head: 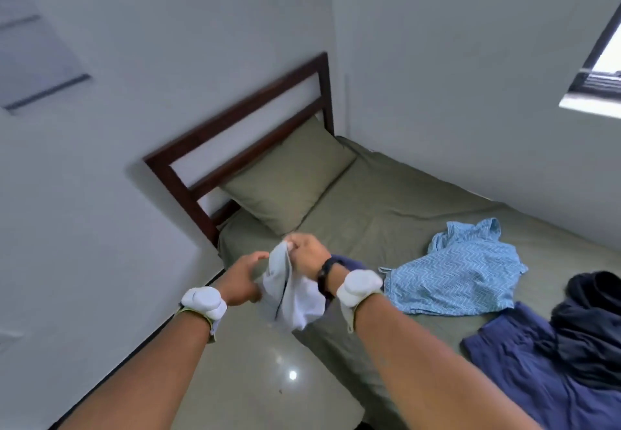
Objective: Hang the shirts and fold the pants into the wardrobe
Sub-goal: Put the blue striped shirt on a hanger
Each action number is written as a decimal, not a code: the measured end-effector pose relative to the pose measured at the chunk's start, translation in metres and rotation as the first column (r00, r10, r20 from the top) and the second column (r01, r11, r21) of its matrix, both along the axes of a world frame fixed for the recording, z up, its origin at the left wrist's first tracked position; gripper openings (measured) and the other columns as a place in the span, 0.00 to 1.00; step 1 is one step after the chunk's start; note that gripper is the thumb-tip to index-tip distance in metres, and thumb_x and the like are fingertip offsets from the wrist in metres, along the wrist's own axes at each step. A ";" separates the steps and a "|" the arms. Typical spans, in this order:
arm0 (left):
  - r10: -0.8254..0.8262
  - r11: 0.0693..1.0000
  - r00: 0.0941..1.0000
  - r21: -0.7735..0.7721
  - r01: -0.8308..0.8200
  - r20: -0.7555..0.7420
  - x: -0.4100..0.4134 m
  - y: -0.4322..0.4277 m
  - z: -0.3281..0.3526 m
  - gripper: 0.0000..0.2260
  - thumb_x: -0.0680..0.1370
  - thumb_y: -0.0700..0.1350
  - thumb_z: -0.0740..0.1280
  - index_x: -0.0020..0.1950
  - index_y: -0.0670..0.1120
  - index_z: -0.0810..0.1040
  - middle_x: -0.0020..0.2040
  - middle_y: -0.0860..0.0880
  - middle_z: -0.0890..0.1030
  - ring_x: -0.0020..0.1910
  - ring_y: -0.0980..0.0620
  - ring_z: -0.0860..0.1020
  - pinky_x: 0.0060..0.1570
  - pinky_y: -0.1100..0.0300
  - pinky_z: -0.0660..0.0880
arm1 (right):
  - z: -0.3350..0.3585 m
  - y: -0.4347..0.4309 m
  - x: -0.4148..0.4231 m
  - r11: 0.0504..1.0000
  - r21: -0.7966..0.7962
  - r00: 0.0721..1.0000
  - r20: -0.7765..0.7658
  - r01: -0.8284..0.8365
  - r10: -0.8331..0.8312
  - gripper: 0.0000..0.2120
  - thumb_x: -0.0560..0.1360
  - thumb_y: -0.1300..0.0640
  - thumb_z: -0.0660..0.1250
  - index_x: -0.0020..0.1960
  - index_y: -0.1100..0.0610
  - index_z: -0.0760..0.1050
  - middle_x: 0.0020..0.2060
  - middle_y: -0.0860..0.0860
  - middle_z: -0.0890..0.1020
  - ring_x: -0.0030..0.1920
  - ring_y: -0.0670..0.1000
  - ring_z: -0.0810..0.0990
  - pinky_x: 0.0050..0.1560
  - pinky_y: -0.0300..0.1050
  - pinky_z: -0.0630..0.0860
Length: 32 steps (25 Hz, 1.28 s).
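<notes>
A pale grey garment [292, 298] hangs in the air over the left edge of the bed. My right hand [307, 251] pinches its top edge between thumb and fingers. My left hand [240, 276] is at the garment's left side, fingers loosely curled against the cloth; whether it grips is unclear. On the bed lie a light blue patterned shirt [460, 275], a navy blue garment [524, 362] and a black garment [598, 325] at the right. A bit of dark blue cloth [349, 263] shows behind my right wrist.
The bed [386, 201] with an olive sheet fills the room's corner, with an olive pillow [289, 177] against a dark wooden headboard [235, 130]. Glossy floor [262, 379] runs between bed and left wall. A window [601, 70] is at the upper right.
</notes>
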<state>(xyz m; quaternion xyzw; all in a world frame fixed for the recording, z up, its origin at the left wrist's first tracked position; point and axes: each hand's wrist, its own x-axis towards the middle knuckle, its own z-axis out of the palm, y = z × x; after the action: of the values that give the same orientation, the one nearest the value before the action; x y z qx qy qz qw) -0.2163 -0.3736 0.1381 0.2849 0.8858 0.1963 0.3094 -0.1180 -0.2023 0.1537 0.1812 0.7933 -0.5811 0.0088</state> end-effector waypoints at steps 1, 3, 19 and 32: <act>-0.036 0.999 0.998 0.029 0.037 -0.044 0.011 -0.028 0.013 0.24 0.63 0.41 0.70 0.58 0.56 0.78 0.51 0.54 0.83 0.50 0.53 0.82 0.45 0.53 0.82 | 0.023 -0.015 0.009 0.999 -0.008 0.995 -0.095 0.042 -0.043 0.13 0.78 0.62 0.58 0.39 0.52 0.76 0.37 0.47 0.78 0.44 0.50 0.75 0.49 0.46 0.73; -0.015 0.993 0.990 0.112 0.031 -0.139 0.035 -0.066 0.036 0.14 0.69 0.42 0.74 0.53 0.54 0.80 0.44 0.60 0.83 0.45 0.66 0.81 0.47 0.62 0.80 | 0.062 -0.029 0.026 0.988 -0.033 0.963 -0.221 0.150 -0.154 0.14 0.80 0.62 0.57 0.41 0.51 0.77 0.38 0.46 0.77 0.42 0.48 0.74 0.46 0.43 0.71; 0.358 0.733 0.917 0.661 -0.161 -0.173 0.124 -0.116 0.132 0.18 0.78 0.35 0.60 0.62 0.47 0.82 0.61 0.50 0.82 0.62 0.55 0.78 0.61 0.66 0.70 | 0.110 -0.151 0.119 0.862 0.505 0.998 -0.062 0.038 -0.008 0.04 0.70 0.57 0.64 0.37 0.52 0.72 0.39 0.52 0.81 0.43 0.57 0.79 0.46 0.51 0.79; -0.007 0.913 0.961 0.391 0.119 -0.277 0.146 -0.017 0.162 0.17 0.74 0.32 0.59 0.47 0.48 0.83 0.44 0.46 0.84 0.45 0.49 0.80 0.45 0.57 0.75 | 0.125 -0.031 0.200 0.742 0.590 0.948 -0.194 0.318 -0.253 0.15 0.64 0.64 0.62 0.43 0.49 0.79 0.42 0.50 0.83 0.46 0.55 0.80 0.46 0.47 0.77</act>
<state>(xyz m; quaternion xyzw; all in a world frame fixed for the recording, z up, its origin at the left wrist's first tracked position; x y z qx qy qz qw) -0.0702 -0.3902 0.2997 0.3953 0.8501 0.3241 0.1269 0.0825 -0.2335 0.2789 0.2638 0.9008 -0.2944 -0.1799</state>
